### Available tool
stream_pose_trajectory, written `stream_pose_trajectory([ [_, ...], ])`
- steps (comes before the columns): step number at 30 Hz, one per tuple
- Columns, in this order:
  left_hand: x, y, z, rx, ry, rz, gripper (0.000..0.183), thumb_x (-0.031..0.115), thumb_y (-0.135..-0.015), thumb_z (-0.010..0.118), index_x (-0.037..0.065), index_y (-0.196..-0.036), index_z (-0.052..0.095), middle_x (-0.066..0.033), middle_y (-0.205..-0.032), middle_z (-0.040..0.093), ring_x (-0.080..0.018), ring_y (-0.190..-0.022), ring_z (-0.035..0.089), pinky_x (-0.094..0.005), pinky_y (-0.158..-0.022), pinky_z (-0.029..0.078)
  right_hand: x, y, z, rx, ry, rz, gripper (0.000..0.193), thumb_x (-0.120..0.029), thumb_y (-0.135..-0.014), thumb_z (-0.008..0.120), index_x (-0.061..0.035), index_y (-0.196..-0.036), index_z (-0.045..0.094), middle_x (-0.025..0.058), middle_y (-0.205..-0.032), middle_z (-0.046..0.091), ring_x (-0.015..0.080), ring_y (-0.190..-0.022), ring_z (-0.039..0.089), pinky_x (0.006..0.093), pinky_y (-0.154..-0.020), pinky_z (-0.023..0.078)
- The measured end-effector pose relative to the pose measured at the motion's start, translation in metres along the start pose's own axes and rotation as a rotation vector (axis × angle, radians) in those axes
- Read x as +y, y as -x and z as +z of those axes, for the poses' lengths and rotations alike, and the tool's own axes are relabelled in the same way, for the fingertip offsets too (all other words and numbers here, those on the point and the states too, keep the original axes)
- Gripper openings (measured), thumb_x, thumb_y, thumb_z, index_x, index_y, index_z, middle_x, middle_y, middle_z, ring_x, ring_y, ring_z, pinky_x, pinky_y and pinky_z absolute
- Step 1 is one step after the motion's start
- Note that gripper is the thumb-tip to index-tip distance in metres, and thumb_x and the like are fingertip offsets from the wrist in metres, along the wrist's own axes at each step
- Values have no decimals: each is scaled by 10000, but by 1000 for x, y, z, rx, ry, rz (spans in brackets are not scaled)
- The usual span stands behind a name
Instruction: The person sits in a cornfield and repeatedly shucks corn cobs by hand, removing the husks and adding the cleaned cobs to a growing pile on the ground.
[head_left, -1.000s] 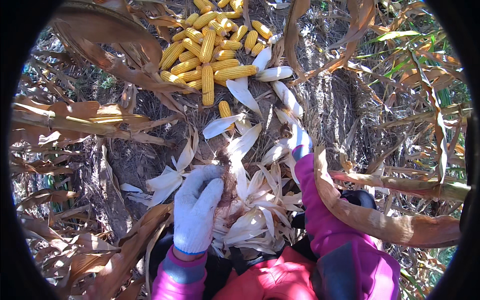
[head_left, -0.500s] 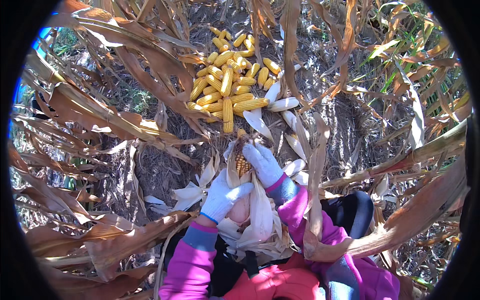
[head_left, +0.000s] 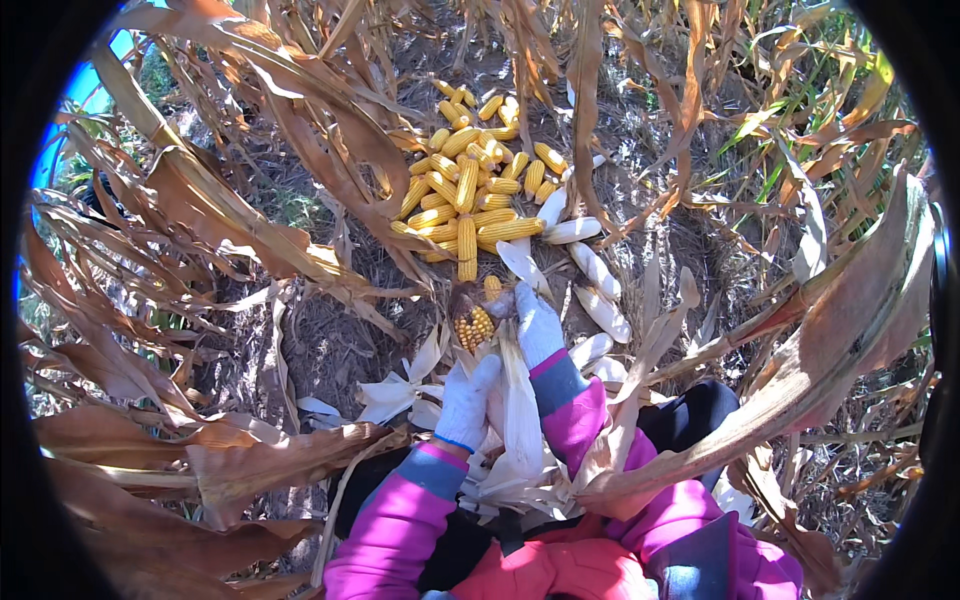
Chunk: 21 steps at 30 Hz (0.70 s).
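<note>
In white gloves, my two hands work on a partly husked ear of corn (head_left: 474, 328) low in front of me. Its yellow kernels show gaps, and dark silk clings at the tip. My left hand (head_left: 464, 402) is closed round the lower part of the ear. Beside the tip, my right hand (head_left: 538, 328) is closed on the pale corn husk (head_left: 521, 425), which hangs down along the ear's right side. Part of its fingertips is hidden. Just beyond the hands lies a heap of bare yellow corn ears (head_left: 467, 185).
Several ears still in pale husks (head_left: 603, 312) lie right of the heap. Loose husks (head_left: 388, 396) lie left of my hands and on my lap. Tall dry corn stalks and leaves (head_left: 230, 230) crowd the left, and a long dry leaf (head_left: 790, 410) arches over my right arm.
My right hand has moved slightly right and drawn the husk away from the ear, baring more kernels. The ear's tip now leans left, and the left hand has shifted right.
</note>
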<state>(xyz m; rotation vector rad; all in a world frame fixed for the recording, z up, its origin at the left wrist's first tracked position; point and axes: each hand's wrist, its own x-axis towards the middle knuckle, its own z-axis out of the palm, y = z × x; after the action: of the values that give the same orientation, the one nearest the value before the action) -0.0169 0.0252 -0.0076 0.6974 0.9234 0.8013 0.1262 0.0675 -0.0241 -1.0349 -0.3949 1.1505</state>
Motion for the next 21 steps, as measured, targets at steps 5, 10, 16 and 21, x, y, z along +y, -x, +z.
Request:
stream_pose_trajectory([
  [5, -4, -12, -4, 154, 0, 184, 465, 188, -892, 717, 4, -1285, 550, -61, -1114, 645, -177, -978, 631, -330, -902, 514, 1, -5, 10, 157, -309, 50, 313, -311, -1051, 538, -18, -1101, 634, 18, -842, 612, 81, -632, 509, 207, -587, 432],
  [10, 16, -24, 6, 276, -172, 404, 460, 163, -813, 811, -10, -1183, 599, -50, -1044, 661, -128, -873, 640, -270, -772, 529, -3, 15, 23, 137, -472, 136, 182, -268, -1007, 605, -95, -952, 620, 16, -770, 622, 90, -554, 519, 254, -474, 424],
  [16, 47, -33, -42, 490, 31, 386, 373, 276, -940, 678, 11, -1187, 591, -98, -1003, 653, -224, -854, 666, -381, -763, 578, -25, 82, -11, -401, -59, 430, 199, -225, -1015, 539, -73, -907, 607, -26, -647, 500, 78, -511, 419, 231, -447, 313],
  [21, 100, -35, -78, 547, 152, 500, 479, 380, -989, 576, 54, -1336, 521, -120, -1178, 625, -284, -1051, 635, -455, -907, 544, 13, 135, -98, -822, 816, 235, 331, -326, -974, 603, 1, -988, 659, 147, -892, 673, 259, -795, 658, 370, -721, 522],
])
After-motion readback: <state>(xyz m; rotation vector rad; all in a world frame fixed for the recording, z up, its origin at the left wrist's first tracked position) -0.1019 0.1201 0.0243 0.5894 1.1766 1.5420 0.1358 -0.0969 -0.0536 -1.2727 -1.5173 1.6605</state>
